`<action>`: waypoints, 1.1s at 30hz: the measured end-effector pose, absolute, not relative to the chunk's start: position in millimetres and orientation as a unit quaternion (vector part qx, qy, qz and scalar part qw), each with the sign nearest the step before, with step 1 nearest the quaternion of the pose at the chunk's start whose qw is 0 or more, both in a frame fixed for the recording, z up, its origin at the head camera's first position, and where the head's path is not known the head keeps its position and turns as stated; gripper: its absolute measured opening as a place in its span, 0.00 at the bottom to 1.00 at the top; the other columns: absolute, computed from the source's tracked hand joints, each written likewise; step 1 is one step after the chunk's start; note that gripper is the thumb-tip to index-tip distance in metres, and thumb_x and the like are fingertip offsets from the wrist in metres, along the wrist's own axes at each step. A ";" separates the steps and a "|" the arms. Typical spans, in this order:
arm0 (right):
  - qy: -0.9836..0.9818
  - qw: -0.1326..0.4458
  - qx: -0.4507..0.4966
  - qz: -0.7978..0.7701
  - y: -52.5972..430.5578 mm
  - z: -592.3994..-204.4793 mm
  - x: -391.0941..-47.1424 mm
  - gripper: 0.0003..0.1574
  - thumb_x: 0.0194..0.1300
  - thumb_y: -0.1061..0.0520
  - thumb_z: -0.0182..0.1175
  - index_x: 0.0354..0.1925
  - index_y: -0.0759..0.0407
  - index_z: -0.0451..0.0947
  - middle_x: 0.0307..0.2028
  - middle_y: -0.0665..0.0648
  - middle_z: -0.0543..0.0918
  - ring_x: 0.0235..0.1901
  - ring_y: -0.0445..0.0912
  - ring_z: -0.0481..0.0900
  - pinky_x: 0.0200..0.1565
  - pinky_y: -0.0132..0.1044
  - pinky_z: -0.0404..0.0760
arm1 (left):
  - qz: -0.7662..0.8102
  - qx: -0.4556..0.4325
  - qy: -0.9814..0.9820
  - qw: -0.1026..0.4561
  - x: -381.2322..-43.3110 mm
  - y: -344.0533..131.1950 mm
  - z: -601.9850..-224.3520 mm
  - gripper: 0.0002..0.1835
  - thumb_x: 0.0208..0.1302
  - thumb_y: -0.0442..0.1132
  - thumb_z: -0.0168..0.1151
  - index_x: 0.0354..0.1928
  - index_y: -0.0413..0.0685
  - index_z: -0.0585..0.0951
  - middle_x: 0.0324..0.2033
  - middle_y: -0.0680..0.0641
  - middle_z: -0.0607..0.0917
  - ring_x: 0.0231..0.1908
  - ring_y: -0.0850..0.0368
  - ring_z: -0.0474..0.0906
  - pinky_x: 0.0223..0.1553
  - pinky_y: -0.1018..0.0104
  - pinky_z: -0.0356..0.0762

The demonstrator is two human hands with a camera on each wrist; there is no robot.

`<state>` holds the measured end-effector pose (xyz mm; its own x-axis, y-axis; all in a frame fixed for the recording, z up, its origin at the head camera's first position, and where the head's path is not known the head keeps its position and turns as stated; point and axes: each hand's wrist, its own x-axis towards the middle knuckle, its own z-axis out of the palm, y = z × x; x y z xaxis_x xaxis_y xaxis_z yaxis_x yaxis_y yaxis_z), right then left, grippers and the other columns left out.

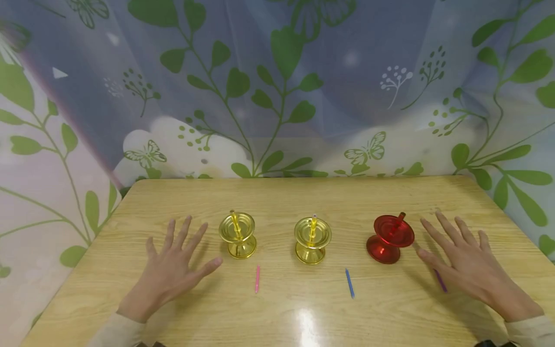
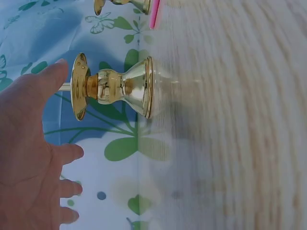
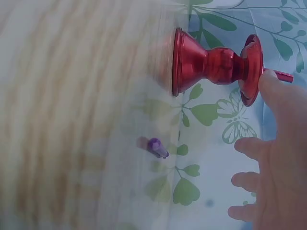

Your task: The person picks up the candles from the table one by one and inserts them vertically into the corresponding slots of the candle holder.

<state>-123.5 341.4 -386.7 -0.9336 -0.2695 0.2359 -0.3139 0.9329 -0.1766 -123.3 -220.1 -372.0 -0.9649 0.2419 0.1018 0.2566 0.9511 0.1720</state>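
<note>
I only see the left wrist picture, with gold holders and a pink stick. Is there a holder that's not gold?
Observer: Yes, there's a red holder.
Operator: Ooh! Are there other sticks besides my pink stick?
Observer: Yes, a blue stick is lying on the table.
Operator: And of the two hands, is the right hand holding anything?
Observer: No, its fingers are spread and it holds nothing.
</note>
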 end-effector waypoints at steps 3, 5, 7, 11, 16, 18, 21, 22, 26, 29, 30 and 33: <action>-0.976 0.118 0.144 0.114 341.0 -385.1 -122.7 0.41 0.71 0.42 0.53 0.70 0.66 0.59 0.69 0.71 0.58 0.65 0.75 0.51 0.62 0.73 0.36 | -0.102 -0.142 -0.984 0.042 -124.7 -220.7 -371.0 0.48 0.64 0.70 0.48 0.75 0.44 0.53 0.74 0.34 0.48 0.72 0.33 0.39 0.63 0.25 0.40; -0.974 0.128 0.138 0.123 339.8 -383.7 -121.6 0.36 0.70 0.43 0.54 0.60 0.72 0.66 0.59 0.73 0.68 0.58 0.74 0.61 0.59 0.71 0.51 | -0.112 -0.152 -0.981 0.041 -126.1 -221.0 -370.1 0.50 0.66 0.68 0.48 0.74 0.37 0.51 0.73 0.33 0.47 0.72 0.33 0.40 0.66 0.31 0.43; -0.973 0.137 0.133 0.130 337.6 -381.4 -119.3 0.30 0.71 0.45 0.54 0.49 0.74 0.70 0.47 0.70 0.73 0.48 0.69 0.67 0.51 0.63 0.63 | -0.125 -0.159 -0.979 0.037 -127.5 -221.1 -368.5 0.50 0.68 0.66 0.47 0.73 0.31 0.49 0.73 0.32 0.47 0.72 0.34 0.41 0.68 0.36 0.46; -0.972 0.150 0.138 0.115 330.3 -379.4 -115.0 0.17 0.72 0.51 0.52 0.34 0.65 0.69 0.33 0.58 0.71 0.35 0.56 0.68 0.35 0.48 0.66 | -0.144 -0.169 -0.975 0.029 -129.7 -220.1 -365.3 0.46 0.73 0.62 0.43 0.73 0.28 0.47 0.73 0.31 0.47 0.72 0.34 0.45 0.67 0.38 0.53; -0.966 0.178 0.165 0.087 317.7 -383.9 -110.5 0.17 0.70 0.57 0.54 0.23 0.54 0.64 0.24 0.49 0.64 0.27 0.47 0.64 0.29 0.38 0.61 | -0.149 -0.186 -0.971 0.024 -133.1 -215.7 -361.8 0.46 0.73 0.61 0.42 0.73 0.29 0.46 0.73 0.32 0.47 0.72 0.35 0.46 0.66 0.40 0.55; -0.965 0.179 0.174 0.083 312.1 -387.0 -107.9 0.18 0.70 0.58 0.54 0.23 0.53 0.63 0.23 0.48 0.63 0.26 0.46 0.63 0.28 0.37 0.61 | -0.145 -0.191 -0.970 0.022 -135.2 -213.8 -360.9 0.46 0.73 0.62 0.43 0.73 0.29 0.46 0.73 0.32 0.46 0.72 0.36 0.44 0.67 0.41 0.54; -0.959 0.192 0.194 0.072 303.0 -391.6 -104.7 0.17 0.69 0.58 0.54 0.23 0.54 0.62 0.23 0.48 0.62 0.25 0.45 0.62 0.27 0.37 0.61 | -0.140 -0.197 -0.970 0.015 -138.9 -211.0 -359.7 0.47 0.72 0.62 0.43 0.73 0.29 0.45 0.74 0.33 0.44 0.73 0.37 0.42 0.68 0.42 0.51; -0.957 0.197 0.203 0.068 299.6 -392.9 -103.8 0.17 0.69 0.58 0.54 0.23 0.54 0.61 0.23 0.47 0.61 0.25 0.45 0.61 0.27 0.36 0.60 | -0.138 -0.198 -0.970 0.014 -140.1 -209.9 -359.4 0.47 0.72 0.63 0.43 0.73 0.30 0.44 0.74 0.33 0.43 0.73 0.37 0.41 0.69 0.42 0.49; -0.946 0.211 0.237 0.060 283.4 -396.9 -100.3 0.17 0.70 0.56 0.52 0.24 0.54 0.60 0.23 0.46 0.59 0.24 0.43 0.59 0.25 0.34 0.58 | -0.134 -0.206 -0.969 0.010 -144.2 -204.2 -357.2 0.47 0.72 0.62 0.44 0.73 0.29 0.44 0.74 0.33 0.42 0.73 0.37 0.38 0.70 0.42 0.46; -0.940 0.216 0.258 0.062 269.9 -397.5 -96.4 0.17 0.70 0.56 0.52 0.25 0.53 0.60 0.23 0.45 0.58 0.24 0.42 0.57 0.25 0.32 0.58 | -0.129 -0.210 -0.969 0.008 -146.4 -199.2 -355.1 0.48 0.72 0.64 0.42 0.73 0.29 0.44 0.74 0.33 0.41 0.73 0.37 0.35 0.70 0.43 0.43; -0.942 0.210 0.255 0.063 265.1 -396.5 -94.7 0.16 0.69 0.57 0.53 0.25 0.52 0.60 0.24 0.44 0.58 0.25 0.42 0.57 0.26 0.32 0.58 | -0.129 -0.211 -0.969 0.007 -146.9 -197.6 -354.1 0.48 0.72 0.64 0.42 0.73 0.29 0.43 0.74 0.33 0.41 0.73 0.37 0.35 0.70 0.43 0.43; -0.935 0.218 0.274 0.063 254.1 -395.0 -93.0 0.17 0.70 0.55 0.51 0.24 0.52 0.59 0.24 0.44 0.57 0.24 0.42 0.57 0.26 0.33 0.58 | -0.124 -0.216 -0.968 0.009 -148.9 -193.5 -352.0 0.49 0.71 0.65 0.40 0.73 0.28 0.43 0.73 0.33 0.41 0.73 0.38 0.34 0.71 0.43 0.43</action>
